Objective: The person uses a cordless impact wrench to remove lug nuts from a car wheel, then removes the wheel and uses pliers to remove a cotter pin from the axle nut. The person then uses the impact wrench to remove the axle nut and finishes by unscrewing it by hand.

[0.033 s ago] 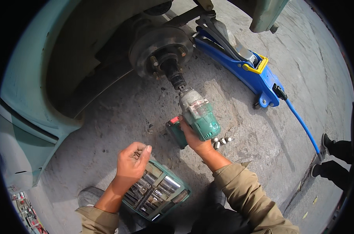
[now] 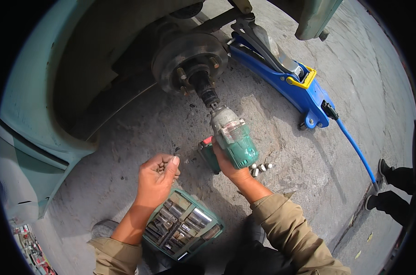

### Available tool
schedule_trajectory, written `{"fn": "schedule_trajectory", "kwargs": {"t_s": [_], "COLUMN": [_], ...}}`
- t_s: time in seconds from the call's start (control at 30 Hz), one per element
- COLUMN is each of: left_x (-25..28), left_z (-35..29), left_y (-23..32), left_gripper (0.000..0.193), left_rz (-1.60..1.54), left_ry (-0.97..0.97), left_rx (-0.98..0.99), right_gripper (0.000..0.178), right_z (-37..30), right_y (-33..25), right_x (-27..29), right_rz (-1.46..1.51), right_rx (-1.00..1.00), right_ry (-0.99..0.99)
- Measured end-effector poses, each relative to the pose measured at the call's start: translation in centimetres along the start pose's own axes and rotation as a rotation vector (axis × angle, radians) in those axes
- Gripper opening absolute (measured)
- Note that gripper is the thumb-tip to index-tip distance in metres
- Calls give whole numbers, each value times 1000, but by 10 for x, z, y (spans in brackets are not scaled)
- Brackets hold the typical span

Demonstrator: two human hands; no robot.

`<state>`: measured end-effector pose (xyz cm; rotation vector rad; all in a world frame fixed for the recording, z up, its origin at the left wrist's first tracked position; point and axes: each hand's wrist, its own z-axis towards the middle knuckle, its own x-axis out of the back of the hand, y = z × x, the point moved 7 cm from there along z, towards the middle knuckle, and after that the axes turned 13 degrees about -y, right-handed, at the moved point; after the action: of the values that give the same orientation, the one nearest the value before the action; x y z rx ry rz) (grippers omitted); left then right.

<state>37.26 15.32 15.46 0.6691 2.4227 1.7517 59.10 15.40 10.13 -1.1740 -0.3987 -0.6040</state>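
Observation:
My right hand (image 2: 225, 164) grips the handle of a green cordless impact wrench (image 2: 242, 149) with a red-topped battery. A long black socket (image 2: 208, 94) on the wrench's nose reaches the middle of a wheel hub with a brake disc (image 2: 164, 64); studs stick out around it, and the contact itself is hidden. To the left of the wrench, my left hand (image 2: 157, 178) hovers with curled fingers and the thumb pressed over them; I cannot see whether anything is inside. Below it lies an open green socket case (image 2: 220, 219) with several chrome sockets (image 2: 199, 217).
Several silver lug nuts (image 2: 261, 168) lie right of the wrench. A blue floor jack (image 2: 286, 87) with a long blue handle (image 2: 357, 149) stands at the right. The green vehicle's fender (image 2: 31, 98) fills the left. Another person's legs (image 2: 393, 201) show at the right edge.
My left hand has risen slightly and the wrench has shifted a touch. The right-hand grip is the same.

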Motion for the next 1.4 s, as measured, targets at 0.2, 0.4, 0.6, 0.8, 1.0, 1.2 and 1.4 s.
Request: {"fn": "schedule_trajectory", "kwargs": {"t_s": [0.2, 0.4, 0.6, 0.8, 1.0, 1.2, 1.4], "left_x": [-58, -65, -65, -44, 28, 5, 1], "left_z": [133, 149, 144, 144, 126, 183, 185], "left_y": [53, 50, 58, 64, 161, 185, 186], "left_gripper": [56, 64, 60, 49, 32, 73, 67], "left_rz": [-604, -754, -698, -247, 436, 1075, 1013], "left_ry": [-206, -422, -411, -236, 441, 282, 259], "left_rx": [-8, 16, 144, 145, -768, -754, -677], "right_gripper": [27, 12, 15, 18, 21, 34, 41], "right_z": [-6, -20, -1, 0, -1, 6, 5], "right_y": [15, -20, -40, 0, -12, -36, -43], "right_x": [-7, -51, -52, -30, -31, -42, -58], "right_rz": [-72, 1336, 1534, 869, 1177, 1258, 1487], "right_rx": [35, -666, -674, -482, -629, -595, -590], "right_ry": [-150, -319, -166, -186, -104, -117, -147]}}
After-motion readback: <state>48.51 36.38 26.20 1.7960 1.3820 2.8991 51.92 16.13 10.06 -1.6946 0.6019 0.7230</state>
